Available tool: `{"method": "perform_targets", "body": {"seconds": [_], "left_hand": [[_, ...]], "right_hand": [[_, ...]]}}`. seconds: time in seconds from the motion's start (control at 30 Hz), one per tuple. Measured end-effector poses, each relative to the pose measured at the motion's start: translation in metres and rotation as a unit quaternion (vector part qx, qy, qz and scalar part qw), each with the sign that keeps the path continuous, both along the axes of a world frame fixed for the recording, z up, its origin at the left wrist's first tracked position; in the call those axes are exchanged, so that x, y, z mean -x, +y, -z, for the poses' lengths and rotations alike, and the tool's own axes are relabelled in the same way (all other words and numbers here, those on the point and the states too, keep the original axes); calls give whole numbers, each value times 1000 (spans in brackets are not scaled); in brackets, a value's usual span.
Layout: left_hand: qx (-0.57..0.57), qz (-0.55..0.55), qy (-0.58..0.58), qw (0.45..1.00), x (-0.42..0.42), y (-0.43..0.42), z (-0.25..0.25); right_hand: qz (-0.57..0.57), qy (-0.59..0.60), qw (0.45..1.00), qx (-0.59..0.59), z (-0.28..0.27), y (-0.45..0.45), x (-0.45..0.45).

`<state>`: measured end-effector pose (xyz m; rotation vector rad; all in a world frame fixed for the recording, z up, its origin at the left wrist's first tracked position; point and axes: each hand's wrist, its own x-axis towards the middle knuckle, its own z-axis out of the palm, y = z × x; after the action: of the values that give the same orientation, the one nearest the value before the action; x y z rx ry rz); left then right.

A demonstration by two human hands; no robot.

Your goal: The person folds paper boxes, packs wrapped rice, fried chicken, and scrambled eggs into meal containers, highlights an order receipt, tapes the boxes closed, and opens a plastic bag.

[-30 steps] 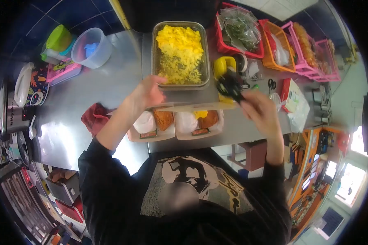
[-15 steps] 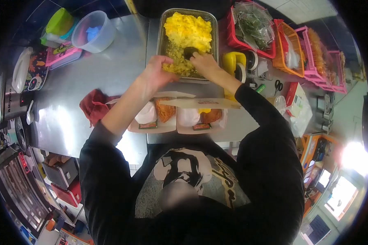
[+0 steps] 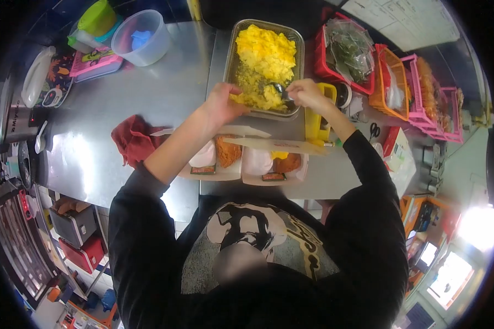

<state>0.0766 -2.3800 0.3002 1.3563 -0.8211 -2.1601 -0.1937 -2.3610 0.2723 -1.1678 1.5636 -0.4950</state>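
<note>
A metal mesh tray holds yellow scrambled egg, thicker at its far end. My right hand grips a dark spoon whose bowl is in the egg near the tray's right side. At the tray's near left corner is my left hand, fingers apart, with nothing in it. Nearer to me stand two open paper boxes, a left box and a right box. Each contains a white mound and a piece of fried food; the right one also has some yellow egg.
A red cloth lies left of the boxes. Farther left are a clear tub and a white spoon. A red basket, an orange basket, a yellow object and scissors are on the right.
My right hand carried the dark spoon from beside the tray into the egg and has shifted it toward the tray's right side. My left hand moved up to the tray's near left corner.
</note>
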Motion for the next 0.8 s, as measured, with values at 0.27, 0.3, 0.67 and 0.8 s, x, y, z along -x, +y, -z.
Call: {"method": "perform_targets", "body": {"seconds": [0.27,0.3,0.67,0.8], "left_hand": [[-235,-207,158,937,0,0,3],[-235,-206,156,937,0,0,3],[-225,-190,172,940,8,-3,15],[-84,-74,-13,994,8,1,2]], "right_hand": [[-214,421,785,402,3,-44,-31],[-268,446,745,418,7,-39,-33],[-250,184,921,235,-7,29,-54],[-368,193,869,269,-19,18,-49]]}}
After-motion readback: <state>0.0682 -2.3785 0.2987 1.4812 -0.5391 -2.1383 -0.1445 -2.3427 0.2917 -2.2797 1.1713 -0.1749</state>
